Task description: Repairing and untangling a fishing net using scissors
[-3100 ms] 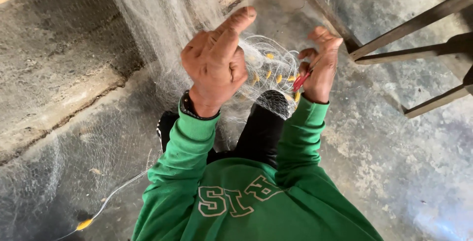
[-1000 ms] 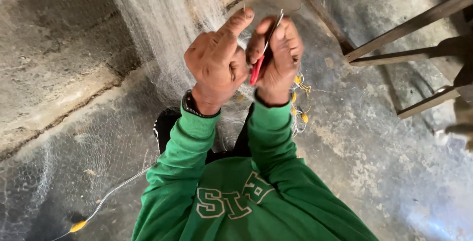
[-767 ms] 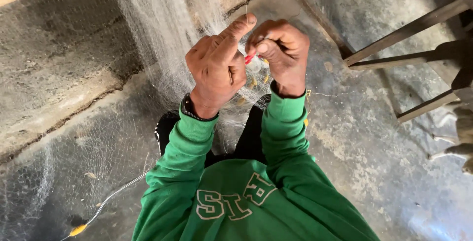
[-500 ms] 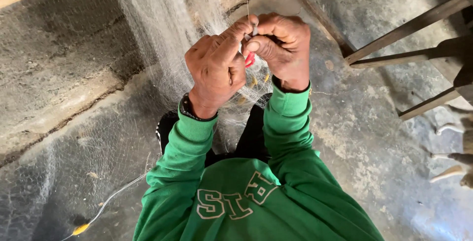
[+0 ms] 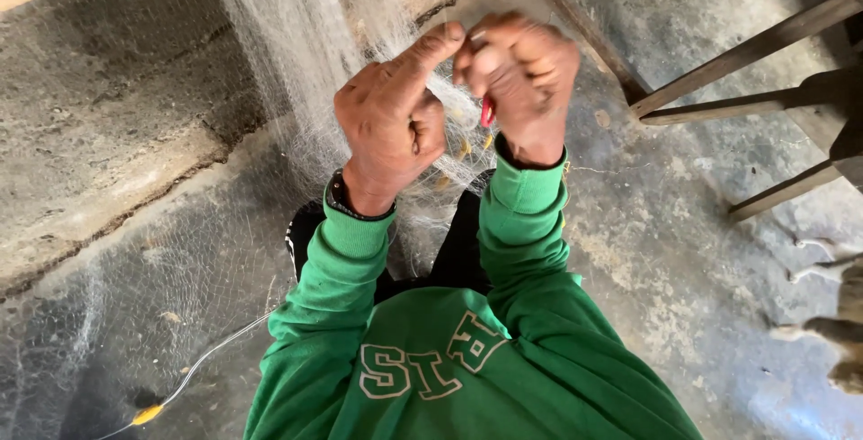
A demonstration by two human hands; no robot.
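Left hand (image 5: 391, 125) pinches the fine net (image 5: 279, 35), hanging from twelve o'clock, while the right hand (image 5: 521, 80) is fisted on a red tool (image 5: 487, 111), mostly hidden inside its fingers.

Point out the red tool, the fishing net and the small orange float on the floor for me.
red tool (image 5: 487, 111), head view: the red part showing between the two hands.
fishing net (image 5: 288, 53), head view: the pale hanging bunch above the left hand.
orange float (image 5: 147, 415), head view: its body, at the line's end, bottom left.
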